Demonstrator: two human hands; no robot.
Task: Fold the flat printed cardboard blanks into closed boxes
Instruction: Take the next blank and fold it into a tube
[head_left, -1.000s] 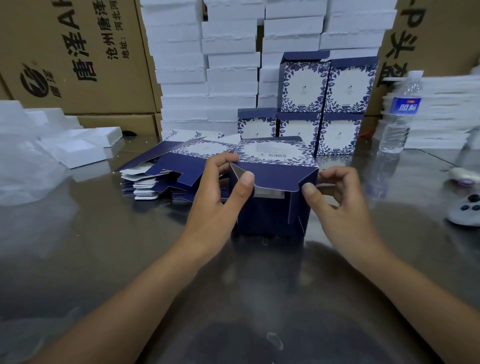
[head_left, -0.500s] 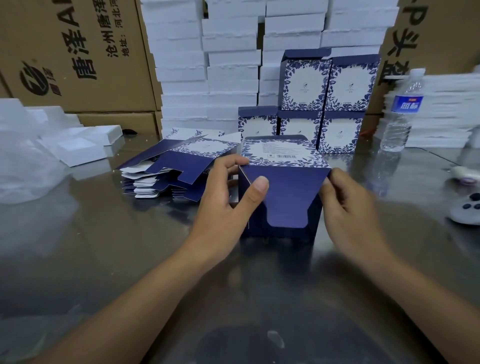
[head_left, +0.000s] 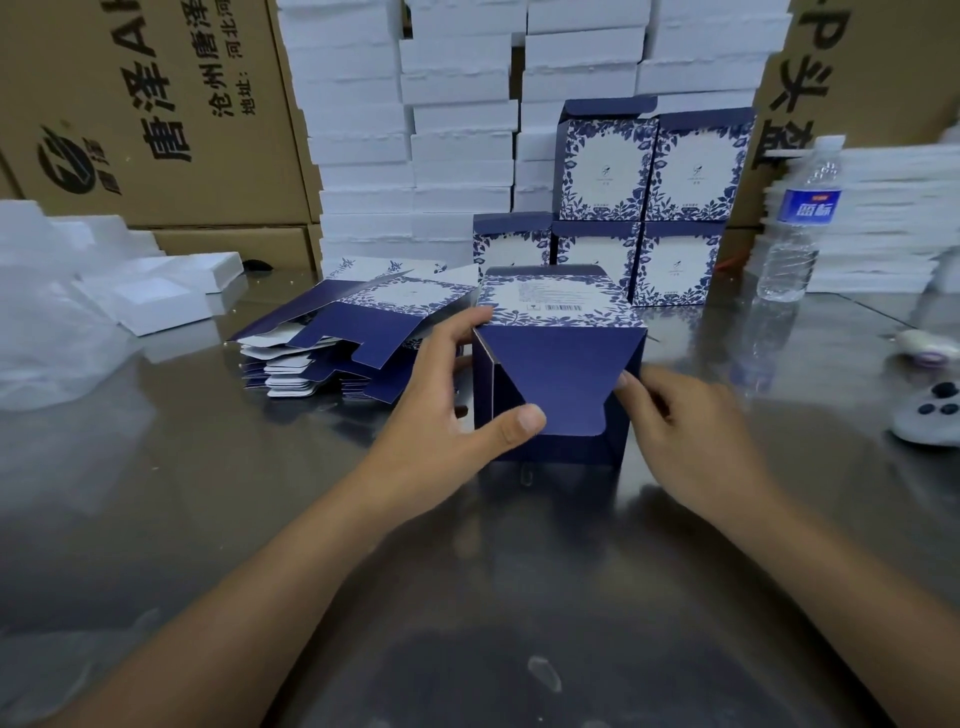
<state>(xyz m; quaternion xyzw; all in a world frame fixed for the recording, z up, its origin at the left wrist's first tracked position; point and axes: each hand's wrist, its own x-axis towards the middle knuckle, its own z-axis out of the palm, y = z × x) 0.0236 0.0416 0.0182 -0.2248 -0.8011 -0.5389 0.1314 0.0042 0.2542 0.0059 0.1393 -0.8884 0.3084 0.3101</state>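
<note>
A navy box with a blue-and-white leaf print (head_left: 558, 364) stands on the steel table in front of me, its near end facing me with a navy flap folded down over it. My left hand (head_left: 457, 400) grips the box's left side, thumb pressing the flap's lower left corner. My right hand (head_left: 680, 426) holds the right side, fingers curled at the flap's right edge. A pile of flat printed blanks (head_left: 343, 343) lies just left of the box. Several folded boxes (head_left: 644, 202) are stacked behind it.
White foam trays (head_left: 457, 119) are stacked high at the back between brown cartons (head_left: 145, 104). A water bottle (head_left: 800, 218) stands at the right, with a white controller (head_left: 930, 410) near the right edge. Loose foam and plastic wrap (head_left: 78, 301) lie at the left.
The near flap has swung down from half raised to lying flat against the box's end. Both hands slid lower along the box's sides, the left thumb following the flap.
</note>
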